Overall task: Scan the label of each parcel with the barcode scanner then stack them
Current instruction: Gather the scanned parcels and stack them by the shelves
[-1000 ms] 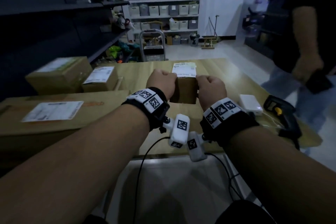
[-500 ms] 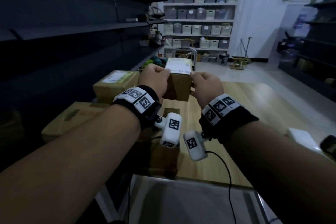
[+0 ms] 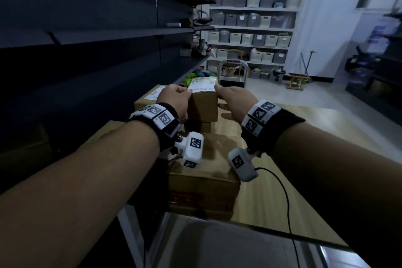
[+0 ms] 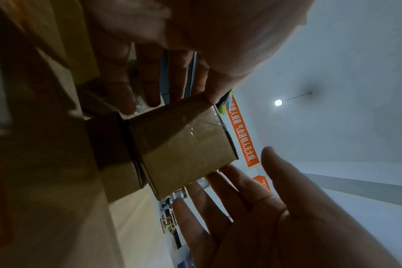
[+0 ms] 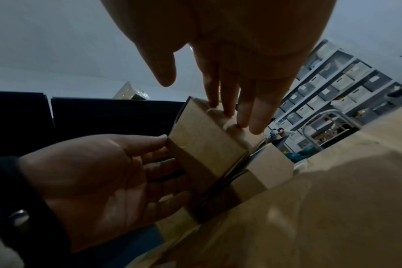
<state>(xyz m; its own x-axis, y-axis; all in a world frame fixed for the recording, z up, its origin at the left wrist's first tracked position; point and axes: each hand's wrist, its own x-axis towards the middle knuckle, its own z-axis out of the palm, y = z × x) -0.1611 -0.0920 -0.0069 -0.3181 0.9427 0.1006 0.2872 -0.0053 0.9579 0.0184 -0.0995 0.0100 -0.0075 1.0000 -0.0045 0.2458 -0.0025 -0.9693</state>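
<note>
A small cardboard parcel [image 3: 202,105] with a white label [image 3: 202,85] on top stands on a second small parcel [image 3: 198,126]. Both sit on a large flat parcel [image 3: 202,165] at the left end of the wooden table [image 3: 282,141]. My left hand [image 3: 177,99] lies flat against the top parcel's left side, fingers straight [image 5: 149,145]. My right hand [image 3: 228,102] is at its right side, with straight fingertips [image 5: 227,110] just touching the cardboard [image 5: 204,150]. The left wrist view shows the parcel [image 4: 181,145] between both open palms. No scanner is in view.
Another labelled parcel [image 3: 150,95] lies behind the stack on the left. Dark shelving [image 3: 108,35] runs close along the left. A hand trolley [image 3: 232,72] stands beyond the table, and white shelves with bins [image 3: 250,37] line the back wall. A black cable [image 3: 285,191] hangs over the table.
Both hands carried the small parcel left from the middle of the table and set it on the stack. Their grip has loosened to straight fingers. The scanner and the other person left view.
</note>
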